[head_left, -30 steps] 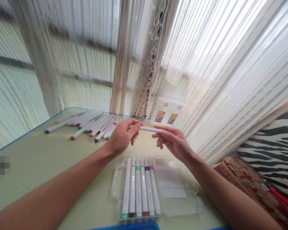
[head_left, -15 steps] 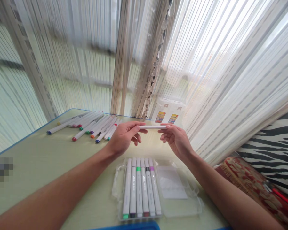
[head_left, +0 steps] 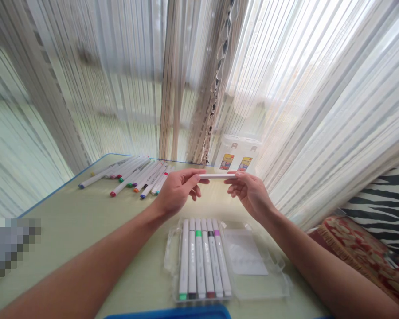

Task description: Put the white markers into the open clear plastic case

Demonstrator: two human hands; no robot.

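Observation:
A slim white marker lies level between my two hands, above the far half of the table. My left hand pinches its left end between thumb and fingers. Its right end is pinched by my right hand; the fingertips cover both ends, so no cap colour shows. Nearer to me, below the hands, sits an opened clear plastic case. Several white markers stand side by side in its left half, with green, black, dark red and purple parts. A white sheet lies in its right half.
Loose markers with coloured caps lie in a row at the table's back left. A white case with two labels stands at the back by the string curtain. A blue object pokes in at the front edge.
The view has shifted slightly left, so everything sits a little further right in the picture. Both hands still hold the marker by its ends, in much the same pose.

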